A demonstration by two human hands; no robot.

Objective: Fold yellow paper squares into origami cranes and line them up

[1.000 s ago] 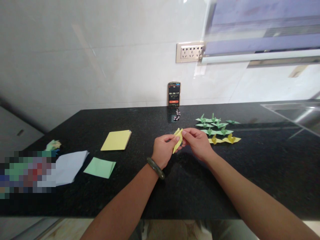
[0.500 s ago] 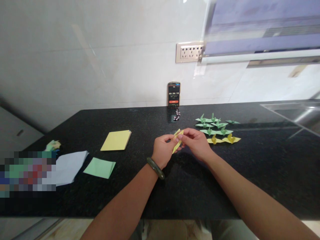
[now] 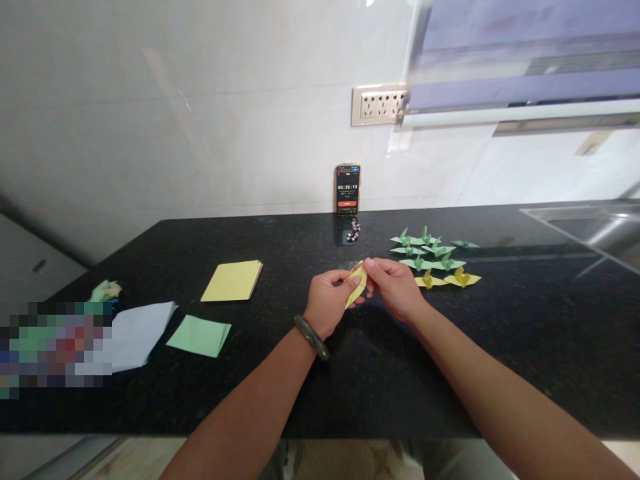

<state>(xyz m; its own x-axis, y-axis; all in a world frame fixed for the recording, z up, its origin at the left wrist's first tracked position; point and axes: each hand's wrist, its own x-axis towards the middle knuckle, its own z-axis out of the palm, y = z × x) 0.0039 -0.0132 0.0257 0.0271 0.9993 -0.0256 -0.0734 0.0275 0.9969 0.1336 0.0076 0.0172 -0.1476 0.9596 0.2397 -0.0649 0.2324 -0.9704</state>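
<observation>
A folded piece of yellow paper (image 3: 356, 289) is held between both hands above the dark countertop. My left hand (image 3: 327, 300) pinches its left side, thumb on top, with a dark bangle at the wrist. My right hand (image 3: 395, 283) grips the paper's upper end between thumb and fingers. Beyond my right hand stand green paper cranes (image 3: 437, 249) in rows, with two yellow paper cranes (image 3: 463, 277) in front. Parts of the folded paper are hidden by my fingers.
Left of my hands lie a yellow paper stack (image 3: 231, 281), green paper (image 3: 200, 335) and white sheets (image 3: 140, 333). A phone (image 3: 348, 189) showing a timer leans against the wall, with a beaded strap below. A sink (image 3: 590, 223) is at the far right.
The yellow paper has turned so that a broader face shows. My right thumb has shifted slightly up to its top end. My left hand has barely moved.
</observation>
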